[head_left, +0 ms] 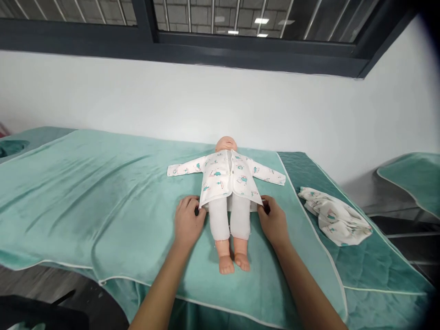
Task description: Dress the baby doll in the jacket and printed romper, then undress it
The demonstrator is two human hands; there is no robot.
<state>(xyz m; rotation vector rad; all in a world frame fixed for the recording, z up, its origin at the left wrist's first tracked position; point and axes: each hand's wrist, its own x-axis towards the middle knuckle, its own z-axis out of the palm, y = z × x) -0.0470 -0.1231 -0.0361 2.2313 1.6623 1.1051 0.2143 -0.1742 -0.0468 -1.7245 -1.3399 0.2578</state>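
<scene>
A baby doll (226,143) lies on its back on a green sheet, head toward the wall and bare feet toward me. It wears a white printed jacket (216,176), with both sleeves spread out sideways, and its legs are covered in white cloth. My left hand (189,217) pinches the jacket's lower corner on the left side. On the opposite side, my right hand (273,220) has its fingers closed on the other lower corner. The doll's hands are hidden in the sleeves.
A crumpled white printed cloth (337,217) lies on the darker green quilted mattress (367,270) at right. The green sheet (103,197) spreads left with folds. Behind the bed rise a white wall (137,96) and a dark-framed barred window (257,50).
</scene>
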